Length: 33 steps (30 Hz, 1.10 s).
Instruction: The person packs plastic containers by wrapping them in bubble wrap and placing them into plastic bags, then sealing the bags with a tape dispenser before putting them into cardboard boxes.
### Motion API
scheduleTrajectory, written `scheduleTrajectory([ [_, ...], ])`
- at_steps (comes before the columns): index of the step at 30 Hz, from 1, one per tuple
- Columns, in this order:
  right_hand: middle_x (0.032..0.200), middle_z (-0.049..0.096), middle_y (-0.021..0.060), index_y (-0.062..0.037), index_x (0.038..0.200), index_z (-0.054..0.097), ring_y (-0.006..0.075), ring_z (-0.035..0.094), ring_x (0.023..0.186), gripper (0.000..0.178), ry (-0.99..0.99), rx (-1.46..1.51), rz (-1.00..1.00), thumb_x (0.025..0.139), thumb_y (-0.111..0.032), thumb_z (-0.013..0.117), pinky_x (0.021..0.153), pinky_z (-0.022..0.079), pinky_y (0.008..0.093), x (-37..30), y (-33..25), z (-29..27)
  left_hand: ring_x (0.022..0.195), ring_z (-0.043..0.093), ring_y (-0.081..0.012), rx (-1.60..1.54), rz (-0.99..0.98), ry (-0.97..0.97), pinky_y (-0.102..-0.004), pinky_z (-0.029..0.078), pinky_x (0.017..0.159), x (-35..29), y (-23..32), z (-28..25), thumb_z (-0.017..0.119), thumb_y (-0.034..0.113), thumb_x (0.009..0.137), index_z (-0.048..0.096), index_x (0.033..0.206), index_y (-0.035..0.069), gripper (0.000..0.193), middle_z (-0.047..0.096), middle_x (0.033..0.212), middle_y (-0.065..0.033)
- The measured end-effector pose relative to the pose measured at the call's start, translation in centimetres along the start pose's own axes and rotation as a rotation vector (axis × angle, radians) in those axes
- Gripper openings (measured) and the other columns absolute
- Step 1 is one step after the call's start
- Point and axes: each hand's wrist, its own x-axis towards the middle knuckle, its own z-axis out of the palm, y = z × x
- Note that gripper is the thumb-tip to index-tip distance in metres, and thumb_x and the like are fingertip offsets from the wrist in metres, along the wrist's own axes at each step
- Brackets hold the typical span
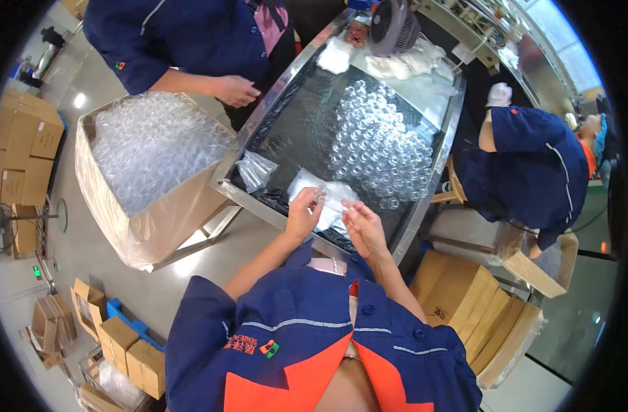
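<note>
Both of my hands are raised over the near edge of a metal-rimmed work table (281, 159) covered in black film. My left hand (304, 214) is closed, its fingertips pinching a small clear plastic piece (320, 195). A little to the right, my right hand (366, 230) is closed in a pinch on another small clear piece (344, 209), too small to name exactly. A crumpled white plastic sheet (336, 191) lies beneath and behind my hands. Many clear round plastic pieces (382, 147) are spread on the table beyond my right hand.
Clear cone-shaped pieces (256, 171) lie at the table's left corner. A lined box (149, 237) full of clear plastic parts stands left. A fan (393, 29) sits at the far end. One co-worker (190, 48) stands far left, another (527, 165) right. Cartons (451, 292) stand at lower right.
</note>
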Motion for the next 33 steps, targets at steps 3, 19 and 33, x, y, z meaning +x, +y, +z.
scheduleTrajectory([
  [3,0.104,0.061,0.0108,0.0053,0.105,0.058,0.0162,0.057,0.09,0.018,-0.027,-0.014,0.041,0.089,-0.001,0.058,0.081,0.048,0.0269,2.0,2.0,-0.6,0.068,0.061,-0.0154,0.12,0.051,-0.167,-0.0267,0.049,0.058,-0.3,-0.1,-0.4,0.067,0.0,0.075,0.064,0.102,0.001,0.027,0.063,0.095,-0.0111],
  [19,0.102,0.061,0.0133,0.0068,0.107,0.056,0.0194,0.059,0.091,0.02,-0.05,0.078,0.118,0.089,-0.003,0.058,0.084,0.048,0.0291,4.2,4.6,-3.9,0.07,0.062,-0.0111,0.02,-0.288,-0.335,-0.0265,0.051,0.064,-0.5,-5.6,2.0,0.064,0.011,0.079,0.067,0.112,0.01,0.033,0.07,0.085,-0.0089],
  [33,0.077,0.058,0.0042,-0.001,0.088,0.063,0.0127,0.056,0.066,0.012,0.146,-1.141,-0.554,0.077,-0.003,0.068,0.058,0.045,0.0244,3.5,5.4,-8.8,0.078,0.066,-0.0157,0.006,-0.397,-0.281,-0.0283,0.053,0.074,-0.5,-6.2,0.9,0.064,0.011,0.07,0.064,0.115,0.009,0.045,0.066,0.107,-0.0078],
])
